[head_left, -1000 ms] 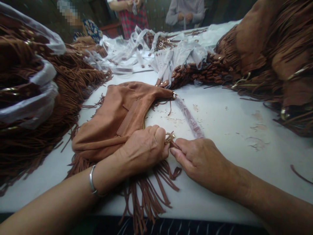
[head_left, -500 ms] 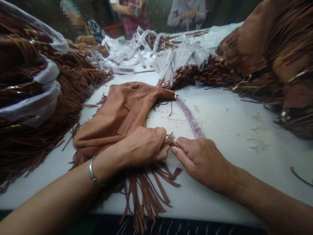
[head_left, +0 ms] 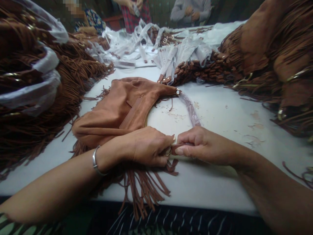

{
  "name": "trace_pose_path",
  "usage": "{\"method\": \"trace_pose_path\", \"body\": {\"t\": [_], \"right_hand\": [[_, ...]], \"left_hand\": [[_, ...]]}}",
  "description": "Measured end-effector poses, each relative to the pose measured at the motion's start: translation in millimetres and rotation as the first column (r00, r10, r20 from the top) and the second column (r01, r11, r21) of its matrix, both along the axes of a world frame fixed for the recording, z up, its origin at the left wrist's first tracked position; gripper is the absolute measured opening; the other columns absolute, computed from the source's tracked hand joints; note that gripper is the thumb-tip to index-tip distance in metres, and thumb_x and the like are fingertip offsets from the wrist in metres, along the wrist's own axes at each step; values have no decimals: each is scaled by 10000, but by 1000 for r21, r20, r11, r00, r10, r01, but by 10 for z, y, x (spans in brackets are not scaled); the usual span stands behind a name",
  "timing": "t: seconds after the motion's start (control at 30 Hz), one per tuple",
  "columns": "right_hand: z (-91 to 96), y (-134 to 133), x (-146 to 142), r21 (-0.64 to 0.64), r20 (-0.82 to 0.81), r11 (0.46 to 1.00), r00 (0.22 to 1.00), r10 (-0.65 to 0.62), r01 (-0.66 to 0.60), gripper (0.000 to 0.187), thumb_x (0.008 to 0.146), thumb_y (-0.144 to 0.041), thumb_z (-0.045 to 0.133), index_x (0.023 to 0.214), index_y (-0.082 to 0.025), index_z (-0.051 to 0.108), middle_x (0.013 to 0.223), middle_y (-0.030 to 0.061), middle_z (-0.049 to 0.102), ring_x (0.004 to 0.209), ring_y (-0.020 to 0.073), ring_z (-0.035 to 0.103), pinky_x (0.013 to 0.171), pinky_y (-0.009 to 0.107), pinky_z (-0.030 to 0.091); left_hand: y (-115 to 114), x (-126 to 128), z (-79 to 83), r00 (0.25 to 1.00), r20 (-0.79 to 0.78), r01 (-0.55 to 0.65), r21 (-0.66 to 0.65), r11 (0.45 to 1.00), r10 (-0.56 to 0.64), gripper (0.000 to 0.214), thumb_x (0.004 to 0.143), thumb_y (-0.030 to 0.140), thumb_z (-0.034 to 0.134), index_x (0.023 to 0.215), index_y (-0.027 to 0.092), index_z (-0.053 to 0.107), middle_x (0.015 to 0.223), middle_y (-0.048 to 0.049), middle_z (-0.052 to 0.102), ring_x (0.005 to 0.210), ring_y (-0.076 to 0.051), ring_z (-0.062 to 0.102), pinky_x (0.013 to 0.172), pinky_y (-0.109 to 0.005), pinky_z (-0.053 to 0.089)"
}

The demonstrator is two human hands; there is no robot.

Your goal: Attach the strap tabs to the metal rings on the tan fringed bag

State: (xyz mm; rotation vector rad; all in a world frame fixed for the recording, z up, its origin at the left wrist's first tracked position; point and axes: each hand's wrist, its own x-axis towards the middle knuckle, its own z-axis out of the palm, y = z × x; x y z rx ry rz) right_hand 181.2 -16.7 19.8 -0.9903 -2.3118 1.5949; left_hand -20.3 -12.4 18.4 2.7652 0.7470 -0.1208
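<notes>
Bag: a tan suede bag (head_left: pixel 117 111) lies flat on the white table (head_left: pixel 220 182), just in front of the person, its fringe (head_left: pixel 144 189) trailing over the near edge.
Strap: a strap wrapped in clear plastic (head_left: pixel 190 109) arcs from the metal ring (head_left: pixel 178 92) at the bag's far corner down to the right hand.
Strap end: a brown tab (head_left: pixel 176 148) shows between the two hands (small, partly hidden by the fingers).
Left hand: the left hand (head_left: pixel 149 147) is closed over the bag's near corner, pressing it to the table; a silver bangle (head_left: pixel 95 160) sits on the wrist.
Right hand: the right hand (head_left: pixel 202 145) pinches the strap's end between thumb and fingers, nearly touching the left.
Left side: a pile of dark brown fringed bags (head_left: pixel 36 98) with plastic bands rises well apart from the hands.
Right side: another heap of fringed bags (head_left: pixel 276 58) fills the far right.
Far table: wrapped straps (head_left: pixel 176 57) lie in bundles beyond the bag.
Others: people (head_left: pixel 190 9) stand at the far end, hands busy.
</notes>
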Motion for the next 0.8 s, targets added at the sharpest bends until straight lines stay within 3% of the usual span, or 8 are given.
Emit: {"method": "trace_pose_path", "body": {"t": [0.07, 0.13, 0.23, 0.3, 0.4, 0.53, 0.7, 0.8], "right_hand": [[13, 12, 26, -42, 23, 999, 999, -27, 27, 231, 818, -264, 448, 647, -126, 520, 521, -57, 379, 458, 59, 329, 425, 178, 249], [30, -12, 12, 7, 33, 991, 991, -132, 132, 277, 828, -293, 450, 600, -140, 480, 491, -66, 339, 431, 54, 301, 411, 182, 224], [56, -103, -78, 187, -4, 937, 954, -298, 294, 303, 830, -277, 470, 557, -148, 447, 490, -57, 356, 444, 56, 327, 439, 189, 238], [66, -164, -140, 288, -11, 882, 923, -385, 372, 298, 818, -254, 494, 545, -149, 437, 507, -47, 380, 471, 63, 353, 458, 197, 245], [58, -184, -152, 234, -41, 898, 926, -375, 373, 288, 795, -244, 532, 538, -148, 440, 505, -51, 375, 463, 59, 341, 454, 200, 239], [8, -84, -42, -115, -156, 978, 969, -191, 174, 244, 787, -262, 552, 584, -133, 507, 453, -78, 341, 397, 37, 285, 408, 188, 221], [-57, 20, 60, -323, -150, 945, 982, -112, 58, 221, 758, -293, 592, 643, -108, 561, 398, -83, 365, 343, 34, 290, 346, 175, 169], [-59, 23, 47, -334, -99, 936, 984, -150, 109, 222, 751, -314, 594, 655, -116, 563, 386, -87, 356, 328, 41, 283, 333, 177, 172]], "left_hand": [[-32, 29, 4, 999, -7, -46, 38, 998, 46, 141, 774, 339, 485, 785, 199, 486, 598, 23, 553, 473, -125, 487, 435, -242, 240], [-69, 74, 10, 983, -10, -182, 158, 971, 185, 162, 781, 348, 462, 786, 188, 487, 646, 0, 572, 534, -152, 524, 466, -254, 267], [-121, 145, 12, 905, 6, -404, 330, 853, 426, 214, 800, 367, 426, 747, 171, 492, 669, -45, 584, 600, -201, 558, 512, -281, 314], [-131, 168, 0, 863, 14, -477, 353, 805, 505, 226, 802, 366, 420, 731, 169, 502, 661, -58, 591, 607, -218, 569, 509, -287, 319], [-99, 146, -23, 897, 22, -430, 268, 862, 441, 187, 780, 338, 445, 717, 176, 513, 637, -35, 597, 567, -198, 564, 482, -271, 288], [-27, 89, -11, 977, -5, -211, 153, 965, 215, 129, 736, 297, 500, 716, 174, 530, 592, -8, 586, 515, -158, 532, 464, -259, 252], [-5, 96, -5, 996, -54, -71, 107, 992, 77, 175, 729, 340, 524, 749, 168, 548, 602, -20, 595, 508, -155, 529, 456, -255, 235], [-29, 107, -51, 994, -22, -103, 180, 978, 109, 173, 733, 331, 512, 770, 164, 537, 623, -30, 599, 530, -171, 544, 462, -262, 231]]}}
